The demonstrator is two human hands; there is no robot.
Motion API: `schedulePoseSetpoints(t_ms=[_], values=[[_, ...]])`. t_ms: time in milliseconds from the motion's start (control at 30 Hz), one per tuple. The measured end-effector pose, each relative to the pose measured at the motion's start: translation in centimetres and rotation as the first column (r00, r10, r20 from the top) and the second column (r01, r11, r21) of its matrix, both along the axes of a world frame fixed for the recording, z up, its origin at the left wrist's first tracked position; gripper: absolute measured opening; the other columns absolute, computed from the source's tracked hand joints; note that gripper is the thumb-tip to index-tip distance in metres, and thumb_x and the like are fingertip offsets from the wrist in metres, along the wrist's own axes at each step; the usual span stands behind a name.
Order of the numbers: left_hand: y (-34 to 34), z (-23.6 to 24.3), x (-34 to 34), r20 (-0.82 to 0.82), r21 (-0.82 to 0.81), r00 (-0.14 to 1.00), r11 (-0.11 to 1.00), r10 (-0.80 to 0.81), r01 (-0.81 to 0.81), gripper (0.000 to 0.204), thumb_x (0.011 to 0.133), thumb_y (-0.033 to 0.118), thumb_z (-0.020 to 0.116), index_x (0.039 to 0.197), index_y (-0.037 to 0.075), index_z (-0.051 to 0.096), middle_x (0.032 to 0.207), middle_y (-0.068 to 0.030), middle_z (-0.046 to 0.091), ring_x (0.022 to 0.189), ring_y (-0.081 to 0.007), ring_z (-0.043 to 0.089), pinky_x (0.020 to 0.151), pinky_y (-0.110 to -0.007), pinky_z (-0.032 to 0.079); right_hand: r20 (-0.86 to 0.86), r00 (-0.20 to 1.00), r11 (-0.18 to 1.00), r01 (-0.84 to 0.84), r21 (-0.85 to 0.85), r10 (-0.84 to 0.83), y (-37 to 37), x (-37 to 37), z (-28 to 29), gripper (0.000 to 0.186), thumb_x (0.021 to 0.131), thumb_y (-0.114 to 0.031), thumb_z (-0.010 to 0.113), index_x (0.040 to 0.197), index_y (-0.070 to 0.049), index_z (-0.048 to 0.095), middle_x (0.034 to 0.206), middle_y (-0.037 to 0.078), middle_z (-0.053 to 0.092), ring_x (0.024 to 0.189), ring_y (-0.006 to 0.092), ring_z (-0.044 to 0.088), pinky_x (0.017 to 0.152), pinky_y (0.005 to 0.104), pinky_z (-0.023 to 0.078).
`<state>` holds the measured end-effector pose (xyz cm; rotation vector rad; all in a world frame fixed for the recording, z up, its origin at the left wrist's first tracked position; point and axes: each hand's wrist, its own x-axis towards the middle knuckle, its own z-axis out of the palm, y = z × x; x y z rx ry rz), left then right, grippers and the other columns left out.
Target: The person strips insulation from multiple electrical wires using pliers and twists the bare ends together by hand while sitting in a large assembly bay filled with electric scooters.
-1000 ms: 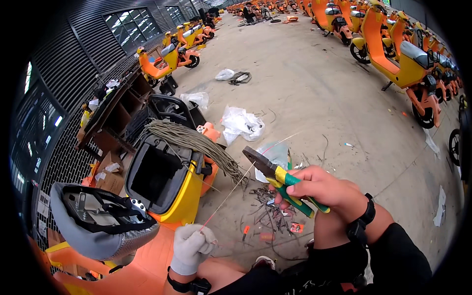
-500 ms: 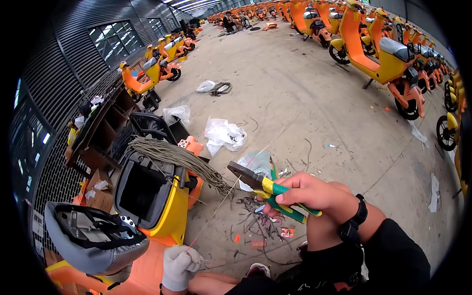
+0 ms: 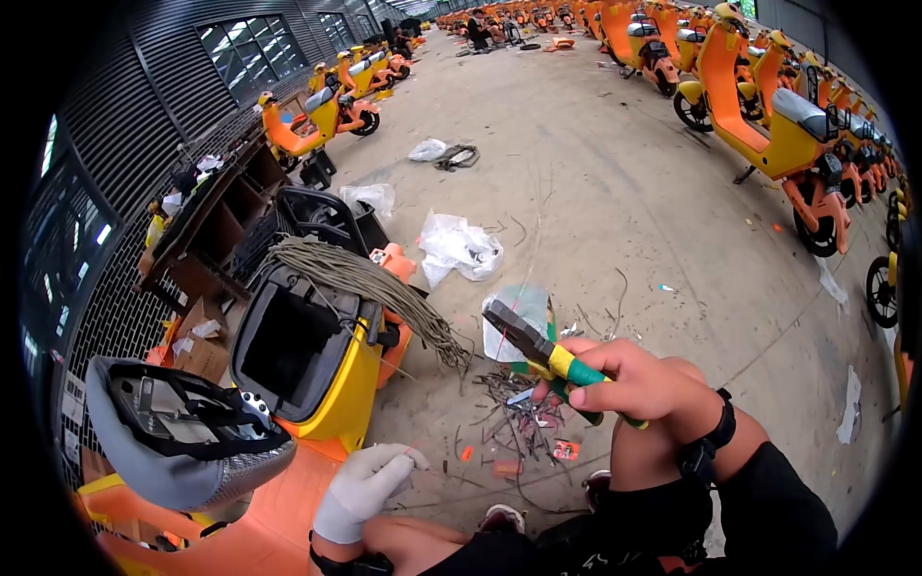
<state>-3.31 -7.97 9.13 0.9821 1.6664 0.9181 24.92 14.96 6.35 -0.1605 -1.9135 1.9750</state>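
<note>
My right hand [image 3: 619, 379], bare, is wrapped round the green and yellow handles of a pair of pliers [image 3: 528, 341]. Their dark jaws point up and left over the littered floor. In a whitish glove, my left hand [image 3: 370, 485] is closed with fingertips pinched above the orange footboard of a scooter [image 3: 274, 499]; a faint reddish strand shows there, too thin to make out. Left of it the scooter's grey seat [image 3: 197, 437] is tipped up, underside showing. A yellow storage box [image 3: 331, 418] with a black inside stands open, a bundle of grey-brown wires [image 3: 370, 288] draped across its top.
Wire offcuts [image 3: 523, 413] and orange scraps lie before my feet. Plastic bags [image 3: 459, 248] are farther off. A dark wooden shelf [image 3: 216, 216] stands left, along the wall. Rows of orange and yellow scooters [image 3: 759, 130] line the right; a person [image 3: 480, 31] sits far back.
The thin strand that ran from my left hand to the plier jaws no longer shows between them. My left hand has risen and moved right; the pliers have shifted right. The view has turned slightly.
</note>
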Motion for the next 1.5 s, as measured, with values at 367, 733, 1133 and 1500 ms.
schedulePoseSetpoints(t_ms=[367,733,1133,1500], values=[[-0.6,0.5,-1.7,0.295,0.351,0.911,0.854,0.287,-0.383,0.028,0.102,0.015,0.044,0.092,-0.006,0.061,0.058,0.0035,0.039,0.047,-0.0046,0.03,0.046,-0.023,0.023,0.381,0.855,0.796,0.487,-0.359,-0.351,2.1,-2.0,-1.2,0.028,0.094,-0.023,0.06,0.105,0.002,0.066,0.101,0.009,0.07,0.087,0.0164,0.065,0.079,0.0327,0.053],[-0.8,0.3,-0.9,-0.356,0.388,0.897,0.914,0.263,-0.114,0.03,0.097,0.023,0.054,0.098,-0.003,0.068,0.09,-0.0122,0.069,0.088,-0.022,0.065,0.083,-0.032,0.049,0.942,0.254,0.569,-0.751,0.334,-0.217,2.1,-7.4,-18.6,0.05,0.079,-0.044,0.066,0.092,0.004,0.072,0.089,0.022,0.071,0.085,0.0346,0.069,0.079,0.042,0.055],[-2.7,0.7,-0.5,-0.461,0.285,0.881,0.958,0.105,0.035,0.029,0.098,0.026,0.053,0.102,0.001,0.067,0.091,-0.0205,0.068,0.092,-0.038,0.065,0.08,-0.043,0.051,0.847,0.129,0.743,-0.424,0.517,-0.516,-11.3,-6.9,-45.7,0.051,0.094,-0.042,0.047,0.113,-0.001,0.071,0.129,0.019,0.061,0.12,0.0368,0.054,0.101,0.0453,0.043],[2.7,-1.6,-1.2,-0.497,0.219,0.859,0.976,0.124,-0.014,0.036,0.099,0.033,0.05,0.108,0.003,0.067,0.1,-0.0205,0.068,0.097,-0.0401,0.064,0.085,-0.045,0.05,0.956,0.194,0.657,-0.695,0.293,-0.222,-9.5,-6.6,-52.2,0.049,0.091,-0.042,0.052,0.113,-0.002,0.071,0.121,0.022,0.067,0.116,0.0381,0.062,0.099,0.0462,0.048]])
